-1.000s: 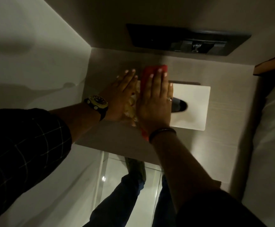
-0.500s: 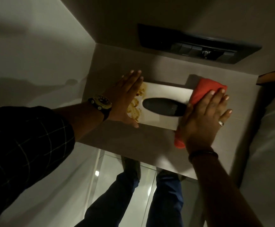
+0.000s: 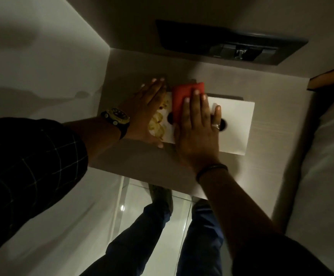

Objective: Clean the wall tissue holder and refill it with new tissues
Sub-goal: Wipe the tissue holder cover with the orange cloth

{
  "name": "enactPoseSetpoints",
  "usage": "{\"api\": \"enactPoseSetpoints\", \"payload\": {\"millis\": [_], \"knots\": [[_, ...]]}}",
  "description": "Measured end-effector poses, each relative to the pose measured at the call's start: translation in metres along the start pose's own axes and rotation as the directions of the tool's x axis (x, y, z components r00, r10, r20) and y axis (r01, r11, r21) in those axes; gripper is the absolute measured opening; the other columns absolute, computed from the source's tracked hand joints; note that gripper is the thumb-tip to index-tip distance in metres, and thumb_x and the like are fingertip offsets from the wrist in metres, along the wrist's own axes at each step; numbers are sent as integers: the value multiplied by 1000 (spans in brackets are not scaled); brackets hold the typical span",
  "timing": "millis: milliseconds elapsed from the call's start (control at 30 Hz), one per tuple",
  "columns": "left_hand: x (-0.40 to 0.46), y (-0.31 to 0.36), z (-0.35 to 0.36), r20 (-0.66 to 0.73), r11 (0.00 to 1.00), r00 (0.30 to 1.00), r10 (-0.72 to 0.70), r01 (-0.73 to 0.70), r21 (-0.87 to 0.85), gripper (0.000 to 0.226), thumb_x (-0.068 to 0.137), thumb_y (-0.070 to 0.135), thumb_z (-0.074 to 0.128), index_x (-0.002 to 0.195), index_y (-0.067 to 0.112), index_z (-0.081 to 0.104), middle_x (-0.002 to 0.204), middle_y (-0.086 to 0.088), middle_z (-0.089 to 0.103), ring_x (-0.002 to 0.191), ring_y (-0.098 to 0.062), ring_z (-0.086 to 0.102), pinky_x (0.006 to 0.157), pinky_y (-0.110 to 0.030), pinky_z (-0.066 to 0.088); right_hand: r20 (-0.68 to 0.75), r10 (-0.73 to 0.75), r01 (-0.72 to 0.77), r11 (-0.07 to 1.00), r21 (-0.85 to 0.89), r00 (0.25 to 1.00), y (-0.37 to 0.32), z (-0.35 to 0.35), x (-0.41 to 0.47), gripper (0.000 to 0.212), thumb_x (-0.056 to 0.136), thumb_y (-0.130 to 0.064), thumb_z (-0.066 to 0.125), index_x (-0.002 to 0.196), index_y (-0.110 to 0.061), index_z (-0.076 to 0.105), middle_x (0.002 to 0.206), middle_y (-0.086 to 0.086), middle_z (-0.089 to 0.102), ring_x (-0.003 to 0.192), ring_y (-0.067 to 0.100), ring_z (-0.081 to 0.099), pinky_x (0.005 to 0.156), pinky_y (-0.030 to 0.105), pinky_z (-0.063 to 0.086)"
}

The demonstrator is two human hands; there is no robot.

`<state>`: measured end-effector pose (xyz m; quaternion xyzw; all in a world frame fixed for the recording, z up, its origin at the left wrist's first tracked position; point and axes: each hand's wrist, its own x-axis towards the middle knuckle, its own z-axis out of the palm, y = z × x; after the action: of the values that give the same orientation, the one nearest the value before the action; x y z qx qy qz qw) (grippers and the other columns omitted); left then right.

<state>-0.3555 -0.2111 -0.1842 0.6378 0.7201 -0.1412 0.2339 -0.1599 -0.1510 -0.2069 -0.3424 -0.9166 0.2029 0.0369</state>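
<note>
A white tissue box (image 3: 236, 124) with a dark oval slot and a yellow pattern at its left end lies on a pale shelf (image 3: 122, 68). My left hand (image 3: 146, 108), a watch on its wrist, rests flat on the box's left end, fingers apart. My right hand (image 3: 198, 132) lies flat over the middle of the box and presses a red cloth (image 3: 180, 98) against its top. The cloth sticks out past my fingertips. The slot is mostly hidden under my right hand.
A dark switch panel (image 3: 230, 44) is set in the wall behind the shelf. A white wall (image 3: 32, 66) stands at the left and white bedding (image 3: 325, 166) at the right. My legs and a glossy floor (image 3: 140, 204) show below the shelf's front edge.
My right hand has slid the red cloth from the box's right end back to its middle. My left hand has stayed on the left end.
</note>
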Motion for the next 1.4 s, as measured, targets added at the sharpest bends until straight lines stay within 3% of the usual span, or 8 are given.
{"api": "enactPoseSetpoints", "payload": {"millis": [167,300,400,533,733,1000,1167,1400], "knots": [[-1,-3,-1,5,1000,1000,0,0,-12,153,42,89,62,149,14,-18,160,-10,-15,147,-26,-15,118,-43,-4,-64,140,-150,972,-180,988,72,-22,-36,63,105,-40,30,156,-3,28,163,25,23,151,44,19,119,63,8],[-1,-1,1,4,1000,1000,10,-10,-19,152,42,89,61,149,12,-15,160,-11,-14,146,-27,-14,118,-42,-6,-102,232,-247,953,-176,967,44,-13,-40,62,102,-31,48,153,1,35,160,28,28,148,50,24,118,64,15],[1,-2,1,-16,1000,1000,13,-13,-27,150,44,89,61,150,10,-10,161,-12,-11,147,-28,-11,118,-43,-4,-81,126,-135,985,-110,989,-1,7,-36,69,95,-37,62,150,0,41,157,27,35,146,49,23,117,66,16],[0,-4,1,-19,1000,1000,17,-17,-22,147,46,91,59,150,12,-9,161,-12,-10,148,-28,-9,117,-41,-5,-61,6,-8,1000,-30,998,-19,15,-28,73,98,-55,50,152,-6,40,158,24,34,148,41,13,119,60,6],[0,-7,2,-23,999,1000,15,-15,-36,150,43,93,56,149,16,-18,161,-6,-14,143,-20,-19,112,-38,-13,-129,-78,53,981,-189,989,70,-10,-51,56,99,-32,46,150,-6,45,160,21,27,148,47,24,123,57,5],[1,-3,4,-49,999,998,34,-36,-40,149,45,90,60,150,10,-10,161,-14,-10,147,-30,-10,118,-44,-3,-107,179,-186,981,-59,978,-17,18,-46,67,95,-29,66,150,0,41,156,29,34,145,49,18,118,61,14],[0,-4,3,-58,999,998,39,-41,-31,148,47,89,61,150,8,-7,161,-16,-9,148,-31,-8,118,-43,-3,-80,107,-114,990,-88,991,-16,21,-47,69,99,-44,53,151,-1,39,158,26,32,148,43,21,120,61,15],[1,-6,7,-61,998,997,37,-40,-52,150,44,89,60,150,10,-12,160,-13,-12,147,-30,-12,118,-44,-4,-118,411,-424,896,-132,904,41,-13,-41,64,103,-34,30,155,4,26,162,30,20,150,49,19,119,64,9]]}}
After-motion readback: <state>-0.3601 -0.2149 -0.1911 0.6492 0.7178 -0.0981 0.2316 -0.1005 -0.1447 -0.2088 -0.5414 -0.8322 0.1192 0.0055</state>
